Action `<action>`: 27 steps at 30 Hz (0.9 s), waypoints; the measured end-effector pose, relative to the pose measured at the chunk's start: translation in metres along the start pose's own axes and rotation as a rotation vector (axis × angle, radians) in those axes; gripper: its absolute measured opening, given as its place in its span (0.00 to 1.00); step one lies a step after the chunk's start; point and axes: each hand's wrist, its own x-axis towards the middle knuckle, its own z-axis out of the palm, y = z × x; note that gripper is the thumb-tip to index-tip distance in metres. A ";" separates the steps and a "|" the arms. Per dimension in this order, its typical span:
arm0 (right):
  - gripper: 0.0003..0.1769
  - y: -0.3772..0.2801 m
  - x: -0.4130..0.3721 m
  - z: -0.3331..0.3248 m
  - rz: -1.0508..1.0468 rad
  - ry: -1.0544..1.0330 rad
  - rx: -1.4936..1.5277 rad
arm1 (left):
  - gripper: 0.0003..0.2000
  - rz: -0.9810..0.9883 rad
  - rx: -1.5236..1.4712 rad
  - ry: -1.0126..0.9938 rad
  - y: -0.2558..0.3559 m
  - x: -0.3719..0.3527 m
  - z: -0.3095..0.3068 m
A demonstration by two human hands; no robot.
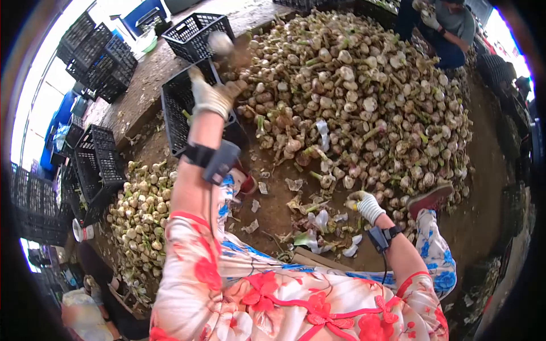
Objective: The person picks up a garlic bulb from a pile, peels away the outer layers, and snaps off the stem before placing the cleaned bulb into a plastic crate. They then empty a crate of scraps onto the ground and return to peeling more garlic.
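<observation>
My left hand [213,95], in a pale work glove, reaches over the edge of a black plastic crate [175,116]. Its fingers are spread, with nothing visible in them. Just beyond the fingertips is a pale, blurred round shape [220,42] that I cannot make out. My right hand [368,206], in a white glove, is low at the near edge of a large heap of garlic bulbs [352,96]. Its fingers are curled, and what they hold, if anything, is too small to name. Peeled skins [321,221] and a cut stalk end [307,240] lie near it.
A second pile of cleaner garlic [142,207] lies to my left. Black crates [96,162] stand beyond it, another crate [199,34] sits at the back, and a stack [96,54] rises far left. One co-worker [449,28] sits behind the heap, another [94,307] lower left.
</observation>
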 end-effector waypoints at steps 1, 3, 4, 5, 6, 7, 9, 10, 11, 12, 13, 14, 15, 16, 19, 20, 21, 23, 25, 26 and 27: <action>0.21 0.000 0.004 0.001 0.005 0.003 0.002 | 0.54 0.065 0.053 -0.001 -0.001 -0.004 0.009; 0.22 -0.015 0.017 -0.001 -0.016 0.070 -0.024 | 0.52 0.141 0.162 0.027 -0.017 -0.010 0.016; 0.22 -0.026 0.022 -0.002 -0.037 0.126 -0.049 | 0.49 0.078 0.172 -0.017 -0.031 0.001 0.000; 0.22 -0.017 0.037 0.007 -0.052 0.182 0.018 | 0.46 0.071 0.218 -0.014 -0.050 0.008 -0.018; 0.20 -0.047 0.041 0.002 -0.079 0.207 -0.030 | 0.43 0.065 0.261 -0.006 -0.073 0.012 -0.036; 0.20 -0.050 0.059 0.009 -0.097 0.235 -0.056 | 0.40 -0.013 0.259 0.044 -0.094 0.018 -0.056; 0.21 -0.083 0.087 0.020 -0.234 0.285 -0.187 | 0.36 -0.159 0.225 0.060 -0.133 0.040 -0.111; 0.24 -0.085 0.111 0.031 -0.241 0.200 -0.068 | 0.34 -0.229 0.197 0.024 -0.149 0.048 -0.136; 0.28 -0.109 0.122 0.032 -0.279 0.145 -0.215 | 0.34 -0.233 0.222 0.105 -0.163 0.043 -0.142; 0.29 -0.112 0.145 0.045 -0.176 0.050 -0.195 | 0.34 -0.233 0.247 0.182 -0.178 0.038 -0.145; 0.29 -0.110 0.164 0.057 -0.150 0.043 -0.308 | 0.33 -0.254 0.262 0.204 -0.188 0.034 -0.147; 0.29 -0.108 0.179 0.068 -0.124 0.036 -0.420 | 0.32 -0.275 0.279 0.226 -0.196 0.028 -0.149; 0.27 -0.104 0.191 0.076 -0.099 0.002 -0.496 | 0.31 -0.298 0.294 0.248 -0.204 0.026 -0.153; 0.27 -0.103 0.198 0.078 -0.104 -0.005 -0.491 | 0.30 -0.330 0.300 0.280 -0.210 0.023 -0.153; 0.18 -0.092 0.193 0.071 -0.132 0.047 -0.336 | 0.29 -0.307 0.602 0.176 -0.218 0.010 -0.156; 0.19 -0.086 0.185 0.067 -0.212 0.088 -0.187 | 0.28 -0.246 0.759 0.096 -0.222 0.006 -0.157; 0.19 -0.086 0.175 0.056 -0.203 0.039 -0.021 | 0.31 -0.308 0.886 -0.052 -0.222 0.011 -0.162; 0.21 -0.081 0.154 0.043 -0.154 -0.137 0.490 | 0.32 -0.258 0.773 -0.242 -0.237 0.008 -0.167; 0.21 -0.125 0.108 0.017 -0.064 -0.120 0.817 | 0.30 -0.238 0.494 -0.350 -0.242 -0.004 -0.152; 0.21 -0.142 0.087 0.009 0.022 -0.118 1.151 | 0.29 -0.239 0.369 -0.359 -0.240 -0.014 -0.136; 0.21 -0.121 0.091 0.016 -0.124 0.040 0.913 | 0.26 0.013 0.595 -0.418 -0.248 -0.014 -0.130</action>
